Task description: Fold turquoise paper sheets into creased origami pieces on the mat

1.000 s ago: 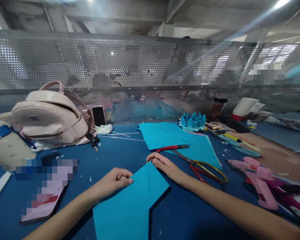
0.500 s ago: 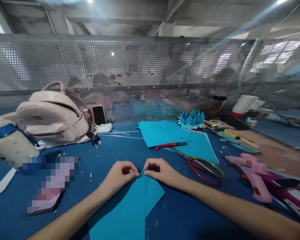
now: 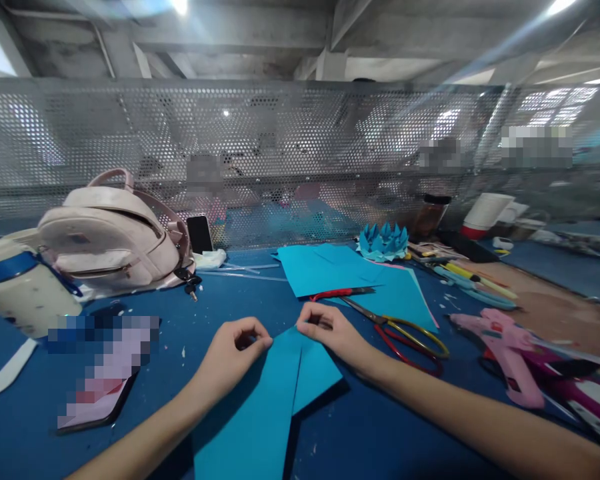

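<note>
A bright blue sheet of paper (image 3: 253, 407), folded at its top with a flap angled out to the right, lies in front of me on the blue table. Thumb and fingers of my right hand (image 3: 333, 333) pinch the folded paper near its top tip. My left hand (image 3: 235, 353) is closed in a pinch at the paper's upper left edge; its fingertips meet the edge. Just beyond my right hand are scissors with red and yellow handles (image 3: 415, 337) and a red-handled pair (image 3: 337, 293), lying by more blue sheets (image 3: 325, 267).
A pink glue gun (image 3: 505, 347) lies at the right. Behind the sheets stands a folded blue paper piece (image 3: 383, 241). At the left are a pale backpack (image 3: 110, 233), keys (image 3: 190, 280), a cup (image 3: 30, 287) and a phone (image 3: 97, 393). A perforated metal screen (image 3: 280, 147) borders the back.
The top of the folded paper has shifted right and up with my right hand. My left hand has moved slightly left, away from the tip, and the hands are farther apart.
</note>
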`<action>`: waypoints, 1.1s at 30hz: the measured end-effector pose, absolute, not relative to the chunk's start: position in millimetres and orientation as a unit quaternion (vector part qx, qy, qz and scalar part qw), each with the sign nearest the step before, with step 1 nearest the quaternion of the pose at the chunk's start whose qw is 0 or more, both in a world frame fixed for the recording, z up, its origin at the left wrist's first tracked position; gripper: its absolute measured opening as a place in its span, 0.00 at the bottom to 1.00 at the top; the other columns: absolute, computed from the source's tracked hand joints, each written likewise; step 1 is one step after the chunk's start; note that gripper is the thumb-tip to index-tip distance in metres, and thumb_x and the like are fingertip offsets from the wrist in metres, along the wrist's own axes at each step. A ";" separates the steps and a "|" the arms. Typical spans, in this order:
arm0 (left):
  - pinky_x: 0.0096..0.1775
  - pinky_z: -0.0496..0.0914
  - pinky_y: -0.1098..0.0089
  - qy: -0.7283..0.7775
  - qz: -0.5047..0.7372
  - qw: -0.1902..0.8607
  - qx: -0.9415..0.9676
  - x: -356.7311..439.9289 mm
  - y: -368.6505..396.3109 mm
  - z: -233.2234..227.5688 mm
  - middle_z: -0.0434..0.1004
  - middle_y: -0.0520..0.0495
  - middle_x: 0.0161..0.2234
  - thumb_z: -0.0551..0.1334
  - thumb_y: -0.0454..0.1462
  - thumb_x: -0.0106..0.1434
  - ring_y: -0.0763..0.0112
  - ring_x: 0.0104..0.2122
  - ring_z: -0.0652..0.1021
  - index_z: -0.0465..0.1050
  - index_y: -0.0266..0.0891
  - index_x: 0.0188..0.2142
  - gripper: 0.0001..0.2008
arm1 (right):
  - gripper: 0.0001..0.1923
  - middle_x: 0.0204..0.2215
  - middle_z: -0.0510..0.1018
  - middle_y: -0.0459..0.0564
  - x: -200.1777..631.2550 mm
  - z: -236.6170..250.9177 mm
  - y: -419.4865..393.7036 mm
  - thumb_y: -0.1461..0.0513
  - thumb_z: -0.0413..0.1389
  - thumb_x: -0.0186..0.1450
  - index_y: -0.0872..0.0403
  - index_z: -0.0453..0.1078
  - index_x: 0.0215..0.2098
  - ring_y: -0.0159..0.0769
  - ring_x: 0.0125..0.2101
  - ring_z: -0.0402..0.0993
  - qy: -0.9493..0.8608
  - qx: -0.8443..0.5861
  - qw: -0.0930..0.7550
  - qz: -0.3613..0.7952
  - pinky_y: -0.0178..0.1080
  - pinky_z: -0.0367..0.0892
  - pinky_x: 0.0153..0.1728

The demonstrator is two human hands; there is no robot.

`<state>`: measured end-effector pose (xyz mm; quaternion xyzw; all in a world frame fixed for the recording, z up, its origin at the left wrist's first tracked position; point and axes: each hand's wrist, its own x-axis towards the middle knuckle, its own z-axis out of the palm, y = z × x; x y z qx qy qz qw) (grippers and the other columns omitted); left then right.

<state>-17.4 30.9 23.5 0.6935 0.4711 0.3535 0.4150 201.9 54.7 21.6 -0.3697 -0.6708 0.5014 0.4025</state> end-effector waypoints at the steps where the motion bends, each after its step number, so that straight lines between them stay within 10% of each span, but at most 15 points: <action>1: 0.25 0.55 0.73 0.474 0.358 0.413 0.691 -20.0 32.3 23.8 0.64 0.54 0.21 0.60 0.43 0.60 0.74 0.22 0.63 0.70 0.37 0.26 0.12 | 0.17 0.25 0.67 0.44 203.6 23.3 56.1 0.50 0.62 0.58 0.54 0.66 0.27 0.32 0.27 0.63 -0.657 -0.374 0.417 0.505 0.34 0.58 0.28; 14: 0.25 0.62 0.72 0.498 0.397 0.451 0.626 -39.6 52.8 18.5 0.69 0.53 0.18 0.62 0.49 0.56 0.70 0.21 0.72 0.70 0.37 0.27 0.16 | 0.17 0.22 0.65 0.42 241.2 30.6 97.8 0.49 0.60 0.59 0.52 0.62 0.29 0.32 0.24 0.60 -0.563 -0.422 0.531 0.472 0.35 0.57 0.27; 33: 0.27 0.60 0.73 0.511 0.410 0.466 0.594 -43.2 52.8 16.0 0.73 0.51 0.21 0.66 0.44 0.54 0.71 0.24 0.71 0.77 0.36 0.27 0.12 | 0.18 0.22 0.64 0.42 225.8 25.4 84.6 0.48 0.62 0.57 0.52 0.64 0.27 0.32 0.24 0.60 -0.589 -0.427 0.482 0.489 0.36 0.56 0.26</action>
